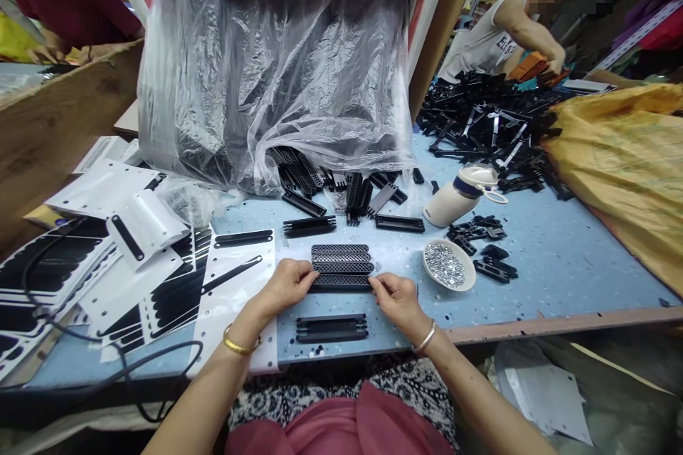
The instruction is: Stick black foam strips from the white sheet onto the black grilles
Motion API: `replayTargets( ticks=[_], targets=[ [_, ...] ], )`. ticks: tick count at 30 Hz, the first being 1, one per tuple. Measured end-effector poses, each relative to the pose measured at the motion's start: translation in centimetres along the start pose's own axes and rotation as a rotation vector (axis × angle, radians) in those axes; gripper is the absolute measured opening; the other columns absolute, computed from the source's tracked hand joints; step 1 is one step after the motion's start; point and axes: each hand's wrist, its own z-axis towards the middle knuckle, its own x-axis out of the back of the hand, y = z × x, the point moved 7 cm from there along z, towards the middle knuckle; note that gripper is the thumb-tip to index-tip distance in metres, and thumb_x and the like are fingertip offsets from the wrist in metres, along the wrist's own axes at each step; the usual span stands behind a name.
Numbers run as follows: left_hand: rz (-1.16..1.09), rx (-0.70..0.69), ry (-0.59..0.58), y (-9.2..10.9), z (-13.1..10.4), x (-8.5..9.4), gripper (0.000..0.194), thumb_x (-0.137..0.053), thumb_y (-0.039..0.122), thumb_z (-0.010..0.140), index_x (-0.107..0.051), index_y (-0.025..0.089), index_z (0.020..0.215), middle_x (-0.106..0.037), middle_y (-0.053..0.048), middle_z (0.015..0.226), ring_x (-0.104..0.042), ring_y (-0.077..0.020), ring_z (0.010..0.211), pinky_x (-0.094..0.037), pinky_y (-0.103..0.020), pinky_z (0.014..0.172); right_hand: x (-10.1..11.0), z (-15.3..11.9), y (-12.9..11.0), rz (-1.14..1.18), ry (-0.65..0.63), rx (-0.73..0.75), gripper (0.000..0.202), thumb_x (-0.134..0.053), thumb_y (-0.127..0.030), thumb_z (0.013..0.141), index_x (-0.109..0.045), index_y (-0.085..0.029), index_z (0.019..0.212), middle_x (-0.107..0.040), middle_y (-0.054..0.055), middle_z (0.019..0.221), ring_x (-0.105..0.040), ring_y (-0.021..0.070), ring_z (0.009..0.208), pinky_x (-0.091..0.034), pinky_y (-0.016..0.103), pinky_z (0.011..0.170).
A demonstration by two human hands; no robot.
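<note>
My left hand (288, 286) and my right hand (399, 302) pinch opposite ends of a long black plastic piece with a mesh-patterned top (341, 280). It lies crosswise on the table, nearest me in a row of similar mesh-patterned pieces (340, 256). Closer to my body rests another black slotted piece (331, 328), which neither hand touches. Left of my left hand, a white sheet (235, 313) carries black adhesive-looking strips (232, 275). Right of my right hand stands a white bowl (468, 277) of small shiny metal bits (444, 263).
A large plastic bag (277, 71) at the back spills black pieces (352, 192). A white bottle (452, 199) leans behind the bowl. Sticker sheets (43, 263) and a dark cable (128, 366) lie left. A yellow sack (624, 163) and two other people (501, 35) are beyond.
</note>
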Motion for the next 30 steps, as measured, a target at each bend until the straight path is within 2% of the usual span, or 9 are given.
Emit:
replayTargets(
  ticks=[5, 8, 10, 12, 14, 17, 20, 25, 30],
  targets=[
    [-0.088, 0.031, 0.018, -0.3, -0.1, 0.3, 0.028, -0.051, 0.029, 0.081, -0.056, 0.016, 0.057, -0.045, 0.004, 0.046, -0.038, -0.0090, 0.047, -0.028, -0.022, 0.049, 0.8, -0.2, 0.3, -0.012, 0.026, -0.012, 0.038, -0.049, -0.043, 0.089, -0.064, -0.019, 0.064, -0.063, 0.004, 0.052, -0.055, 0.0142, 0.046, -0.042, 0.024, 0.046],
    [-0.108, 0.047, 0.045, -0.5, -0.1, 0.6, 0.028, -0.055, 0.031, 0.079, -0.058, 0.015, 0.057, -0.048, 0.003, 0.047, -0.040, -0.0089, 0.047, -0.029, -0.022, 0.048, 2.0, -1.3, -1.1, -0.050, 0.054, 0.091, 0.027, -0.056, -0.040, 0.087, -0.067, -0.017, 0.079, -0.063, 0.005, 0.059, -0.056, 0.0154, 0.051, -0.046, 0.027, 0.051],
    [-0.111, 0.053, 0.076, -0.5, -0.2, 1.0, 0.028, -0.056, 0.032, 0.078, -0.059, 0.014, 0.057, -0.049, 0.003, 0.047, -0.041, -0.0087, 0.047, -0.029, -0.021, 0.047, 1.9, -2.7, -3.0, -0.078, -0.035, 0.257, 0.020, -0.060, -0.035, 0.086, -0.068, -0.017, 0.091, -0.064, 0.006, 0.068, -0.059, 0.0180, 0.061, -0.048, 0.030, 0.058],
    [-0.117, 0.051, 0.122, -0.4, -0.3, 1.5, 0.027, -0.057, 0.032, 0.078, -0.059, 0.014, 0.057, -0.048, 0.003, 0.046, -0.040, -0.0082, 0.046, -0.030, -0.021, 0.046, 1.0, -4.2, -4.8, -0.104, -0.187, 0.406, 0.022, -0.063, -0.029, 0.085, -0.066, -0.016, 0.102, -0.065, 0.010, 0.081, -0.060, 0.0219, 0.074, -0.050, 0.035, 0.066],
    [-0.136, 0.042, 0.179, -0.3, -0.4, 2.0, 0.026, -0.057, 0.031, 0.077, -0.059, 0.014, 0.057, -0.047, 0.004, 0.046, -0.040, -0.0077, 0.045, -0.030, -0.020, 0.045, 0.1, -5.3, -5.6, -0.121, -0.280, 0.473, 0.026, -0.061, -0.024, 0.085, -0.064, -0.016, 0.110, -0.064, 0.012, 0.088, -0.059, 0.0235, 0.080, -0.051, 0.037, 0.068],
    [-0.173, 0.028, 0.241, -0.2, -0.5, 2.4, 0.027, -0.058, 0.031, 0.077, -0.057, 0.015, 0.056, -0.047, 0.005, 0.046, -0.039, -0.0072, 0.044, -0.031, -0.019, 0.044, -0.1, -5.2, -5.5, -0.103, -0.262, 0.465, 0.024, -0.054, -0.020, 0.088, -0.063, -0.014, 0.111, -0.062, 0.010, 0.083, -0.058, 0.0217, 0.076, -0.052, 0.035, 0.065],
    [-0.193, 0.018, 0.252, -0.4, -0.5, 2.4, 0.028, -0.060, 0.033, 0.077, -0.057, 0.014, 0.057, -0.047, 0.005, 0.046, -0.039, -0.0067, 0.044, -0.030, -0.018, 0.043, 0.3, -4.1, -4.7, -0.117, -0.207, 0.435, 0.022, -0.050, -0.022, 0.092, -0.064, -0.014, 0.107, -0.061, 0.009, 0.079, -0.059, 0.0197, 0.072, -0.052, 0.033, 0.064],
    [-0.214, -0.001, 0.215, -0.4, -0.6, 2.4, 0.029, -0.063, 0.035, 0.075, -0.055, 0.014, 0.057, -0.044, 0.005, 0.047, -0.037, -0.0069, 0.045, -0.030, -0.019, 0.044, 0.6, -2.9, -3.5, -0.175, -0.145, 0.434, 0.024, -0.046, -0.025, 0.094, -0.065, -0.013, 0.102, -0.062, 0.007, 0.070, -0.060, 0.0178, 0.064, -0.050, 0.030, 0.058],
    [-0.270, -0.014, -0.051, 0.2, -0.9, 0.6, 0.027, -0.074, 0.033, 0.062, -0.055, 0.015, 0.059, -0.047, 0.005, 0.052, -0.042, -0.0082, 0.050, -0.032, -0.019, 0.045, 0.6, -2.4, -2.4, -0.059, -0.039, 0.362, 0.025, -0.049, -0.035, 0.093, -0.064, -0.016, 0.090, -0.066, 0.004, 0.064, -0.061, 0.0157, 0.054, -0.050, 0.027, 0.052]
  ],
)
